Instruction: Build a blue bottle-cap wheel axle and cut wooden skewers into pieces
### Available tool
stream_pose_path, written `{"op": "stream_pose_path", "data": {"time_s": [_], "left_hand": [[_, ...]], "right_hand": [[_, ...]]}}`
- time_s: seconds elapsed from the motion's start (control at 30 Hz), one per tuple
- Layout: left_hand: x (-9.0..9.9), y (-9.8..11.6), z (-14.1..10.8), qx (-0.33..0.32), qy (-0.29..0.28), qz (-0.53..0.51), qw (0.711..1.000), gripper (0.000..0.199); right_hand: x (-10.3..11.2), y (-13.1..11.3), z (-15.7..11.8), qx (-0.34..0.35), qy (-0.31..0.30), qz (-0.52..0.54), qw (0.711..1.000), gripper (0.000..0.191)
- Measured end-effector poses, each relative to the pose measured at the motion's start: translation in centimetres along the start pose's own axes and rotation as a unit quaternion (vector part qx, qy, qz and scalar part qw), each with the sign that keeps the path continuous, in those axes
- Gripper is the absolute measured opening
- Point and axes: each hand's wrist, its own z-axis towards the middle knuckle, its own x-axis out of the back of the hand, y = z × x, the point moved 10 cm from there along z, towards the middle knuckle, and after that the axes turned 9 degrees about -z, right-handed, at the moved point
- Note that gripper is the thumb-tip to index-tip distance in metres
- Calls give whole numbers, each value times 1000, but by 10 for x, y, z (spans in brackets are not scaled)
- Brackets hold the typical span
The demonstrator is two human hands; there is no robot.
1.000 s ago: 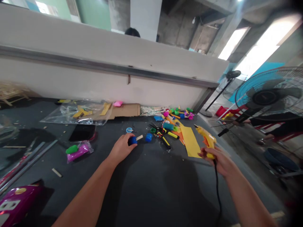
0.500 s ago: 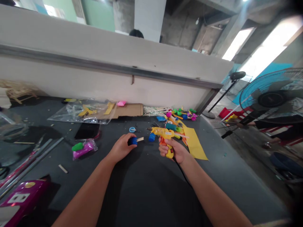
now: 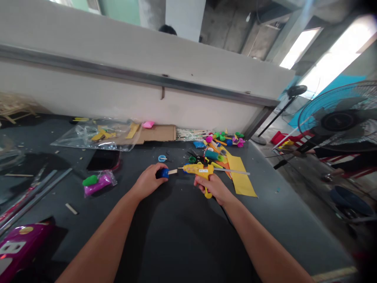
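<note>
Blue cylinder [image 3: 165, 173] in the grip of my left hand [image 3: 146, 183], thumb and fingers bent around its sides, at or just above the bench [image 3: 176, 224]; which of the two cannot be told. My grip covers only the near end, so a light push from the right could probably twist it loose. A flat wooden stick [image 3: 173, 171] juts from its far side, free end unsupported and liable to tip if knocked. Just beside that end points the nozzle [image 3: 180, 168] of a yellow glue gun [image 3: 201, 169]; contact cannot be confirmed. Should it be hot, a slip leftward might smear glue or burn my fingertips. My right hand [image 3: 212, 185] is closed about the handle; whether I am squeezing is hidden. Behind, a long glue stick [image 3: 235, 171] reaches over a yellow sheet [image 3: 244, 179], where a bump could swing my aim.
</note>
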Motion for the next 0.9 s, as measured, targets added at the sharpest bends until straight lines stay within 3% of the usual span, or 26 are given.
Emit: {"op": "stream_pose_path", "data": {"time_s": [0.17, 0.9], "left_hand": [[1, -3, -1, 5, 5, 11, 1000, 32], [2, -6, 0, 14, 17, -6, 1000, 32]], "right_hand": [[1, 4, 1, -12, 20, -42, 999, 35], [0, 5, 10, -8, 51, -40, 998, 34]]}}
